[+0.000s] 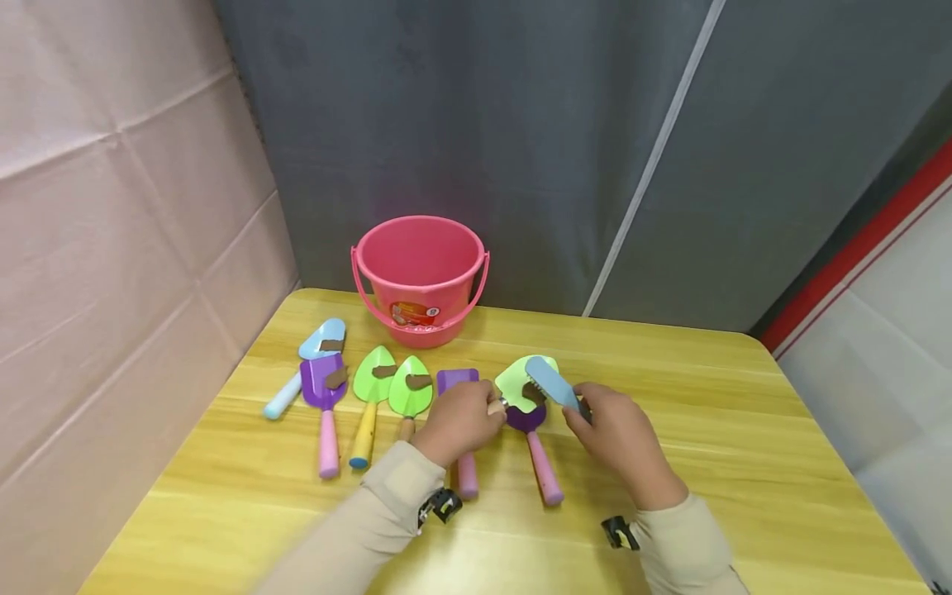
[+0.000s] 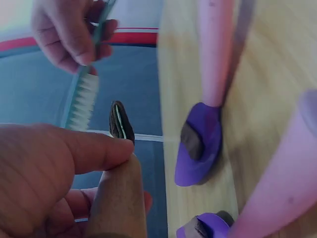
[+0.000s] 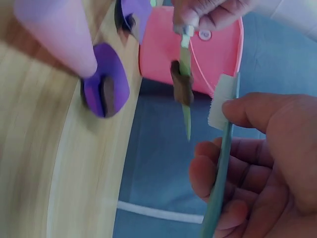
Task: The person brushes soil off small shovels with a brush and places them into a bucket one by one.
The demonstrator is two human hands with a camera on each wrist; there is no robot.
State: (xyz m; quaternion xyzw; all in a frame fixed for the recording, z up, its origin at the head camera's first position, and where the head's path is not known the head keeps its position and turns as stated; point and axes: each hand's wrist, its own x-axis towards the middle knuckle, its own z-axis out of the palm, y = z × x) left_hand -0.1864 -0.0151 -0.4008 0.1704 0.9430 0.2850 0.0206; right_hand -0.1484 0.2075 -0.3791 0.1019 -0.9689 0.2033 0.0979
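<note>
My left hand (image 1: 459,417) pinches the wooden handle (image 2: 118,198) of a pale green toy shovel (image 1: 510,381), raised over the table. A brown patch (image 3: 182,84) sits on its blade. In my right hand (image 1: 623,438) is a blue brush (image 1: 552,380), gripped by its handle, its white bristles (image 3: 221,101) facing the shovel. The brush head overlaps the green blade in the head view. Beneath the raised shovel lies a purple shovel with a pink handle (image 1: 545,471). Another purple shovel (image 1: 455,378) is partly hidden behind my left hand.
A pink bucket (image 1: 420,277) stands at the table's back edge. Further left lie two green shovels, one with a yellow handle (image 1: 364,438), a purple shovel (image 1: 320,388) and a light blue one (image 1: 321,337), all bearing brown patches. A grey curtain (image 1: 483,149) hangs behind the table.
</note>
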